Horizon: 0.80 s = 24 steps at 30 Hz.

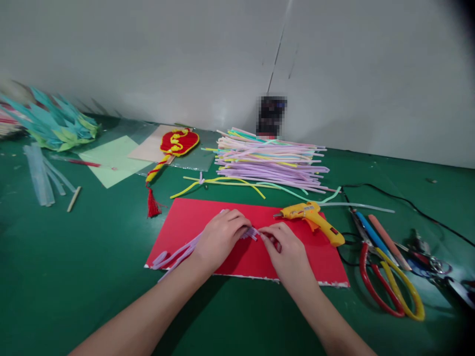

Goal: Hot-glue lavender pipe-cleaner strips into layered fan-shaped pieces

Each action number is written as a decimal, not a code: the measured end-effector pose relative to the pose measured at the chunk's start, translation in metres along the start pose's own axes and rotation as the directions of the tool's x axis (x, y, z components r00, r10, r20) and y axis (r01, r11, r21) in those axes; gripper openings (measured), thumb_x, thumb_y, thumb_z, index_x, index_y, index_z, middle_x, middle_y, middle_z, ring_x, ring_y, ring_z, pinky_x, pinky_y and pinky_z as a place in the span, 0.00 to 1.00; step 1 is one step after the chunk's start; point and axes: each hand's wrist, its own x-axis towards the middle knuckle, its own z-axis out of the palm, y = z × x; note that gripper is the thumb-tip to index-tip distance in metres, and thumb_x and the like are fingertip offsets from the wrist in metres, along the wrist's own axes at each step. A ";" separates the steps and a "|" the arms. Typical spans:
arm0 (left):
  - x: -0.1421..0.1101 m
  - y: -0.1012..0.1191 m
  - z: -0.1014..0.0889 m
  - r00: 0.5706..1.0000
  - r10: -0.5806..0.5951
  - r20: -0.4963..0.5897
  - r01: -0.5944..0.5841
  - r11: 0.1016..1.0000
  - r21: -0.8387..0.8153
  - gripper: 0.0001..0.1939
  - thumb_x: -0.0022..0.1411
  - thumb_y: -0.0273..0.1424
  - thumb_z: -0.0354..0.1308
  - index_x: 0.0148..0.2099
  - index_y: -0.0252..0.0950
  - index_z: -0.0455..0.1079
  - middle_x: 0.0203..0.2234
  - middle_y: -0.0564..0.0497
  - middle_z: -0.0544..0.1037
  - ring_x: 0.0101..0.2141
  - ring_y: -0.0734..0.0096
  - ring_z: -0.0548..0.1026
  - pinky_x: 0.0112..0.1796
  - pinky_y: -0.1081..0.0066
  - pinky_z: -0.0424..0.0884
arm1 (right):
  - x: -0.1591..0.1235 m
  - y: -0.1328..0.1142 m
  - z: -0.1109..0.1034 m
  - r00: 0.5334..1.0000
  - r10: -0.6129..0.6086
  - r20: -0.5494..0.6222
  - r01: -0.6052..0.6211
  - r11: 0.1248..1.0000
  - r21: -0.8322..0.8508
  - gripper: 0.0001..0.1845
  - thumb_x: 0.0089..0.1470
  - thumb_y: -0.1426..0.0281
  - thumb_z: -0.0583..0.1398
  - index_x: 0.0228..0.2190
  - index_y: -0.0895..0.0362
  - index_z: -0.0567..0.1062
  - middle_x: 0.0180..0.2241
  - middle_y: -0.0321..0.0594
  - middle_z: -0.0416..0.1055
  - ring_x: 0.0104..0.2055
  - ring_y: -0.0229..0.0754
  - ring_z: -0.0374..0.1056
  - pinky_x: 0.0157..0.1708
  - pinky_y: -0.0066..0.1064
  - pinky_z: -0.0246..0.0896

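Several lilac pipe cleaners (184, 249) lie slantwise over a red board (319, 267), one of them curled into a loop at the left end. My left hand (224, 235) is closed around this bundle near its right end, with the pipe cleaner tips showing past the fingers. At those tips my right hand (284, 244) pinches with thumb and forefinger, touching the end of a lilac pipe cleaner. The exact grip of the left fingertips is hidden by the hand. A yellow glue gun (308, 212) rests on the board just beyond my right hand, its nozzle pointing left.
Behind the board is a pile of pastel pipe cleaners (267, 158). Scissors (389, 282) with red and yellow handles lie at right, near a black cord (404, 200). A red and yellow fan-shaped ornament (180, 142), papers (118, 158) and clear glue sticks (39, 175) are at left.
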 end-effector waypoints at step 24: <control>-0.006 0.006 -0.006 0.998 -0.001 -0.062 0.004 0.999 0.047 0.11 0.65 0.29 0.45 0.45 0.37 0.68 0.40 0.49 0.73 0.41 0.69 0.70 0.46 0.64 0.66 | -0.002 -0.001 0.000 0.999 -0.035 0.011 0.035 0.997 -0.062 0.09 0.56 0.69 0.53 0.34 0.54 0.73 0.31 0.39 0.68 0.31 0.37 0.65 0.30 0.26 0.61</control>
